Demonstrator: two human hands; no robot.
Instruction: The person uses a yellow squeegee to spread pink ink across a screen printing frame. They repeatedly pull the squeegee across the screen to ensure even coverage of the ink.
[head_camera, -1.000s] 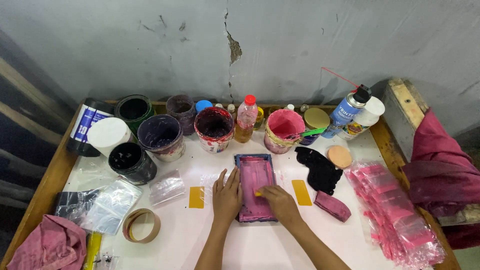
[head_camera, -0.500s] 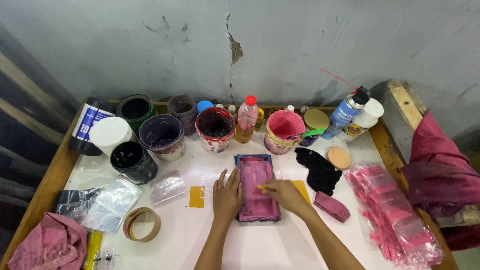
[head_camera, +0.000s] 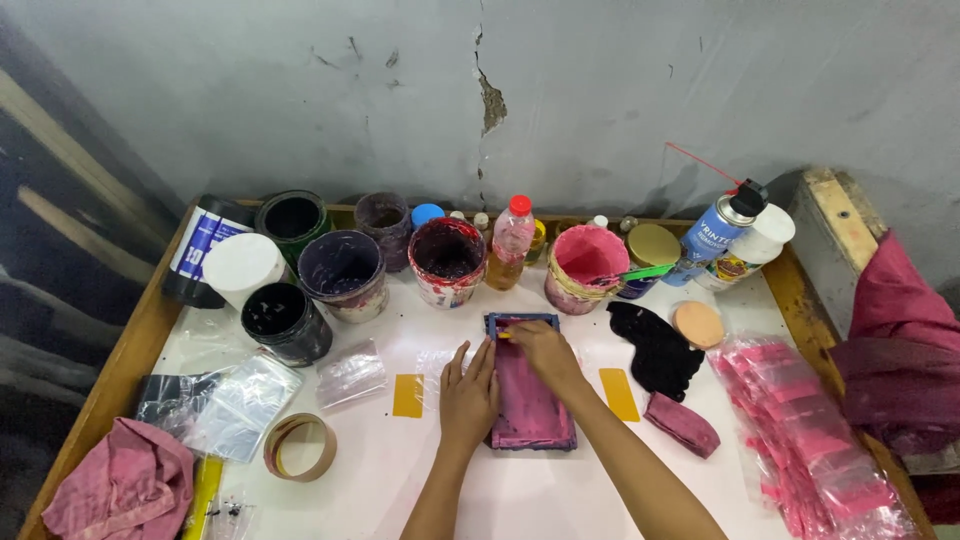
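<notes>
A small blue-framed printing screen (head_camera: 531, 418), smeared pink, lies flat on the white table (head_camera: 400, 480) in front of me. My left hand (head_camera: 468, 394) rests flat on its left edge, fingers spread, pressing the frame down. At the far end of the screen my right hand (head_camera: 543, 349) is closed on a small yellow scraper (head_camera: 505, 334), of which only a tip shows. Two yellow rectangular pieces lie either side of the screen, one on the left (head_camera: 408, 395) and one on the right (head_camera: 619, 394).
Several ink pots stand along the back, among them a pink one (head_camera: 584, 266) and a dark red one (head_camera: 446, 258), with a bottle (head_camera: 511, 240) and a spray can (head_camera: 720, 230). Black rag (head_camera: 655, 350), pink bags (head_camera: 810, 440), tape roll (head_camera: 299, 447), pink cloth (head_camera: 125, 490).
My right hand has moved along the screen from its near middle up to its far end. My left hand has stayed on the left edge.
</notes>
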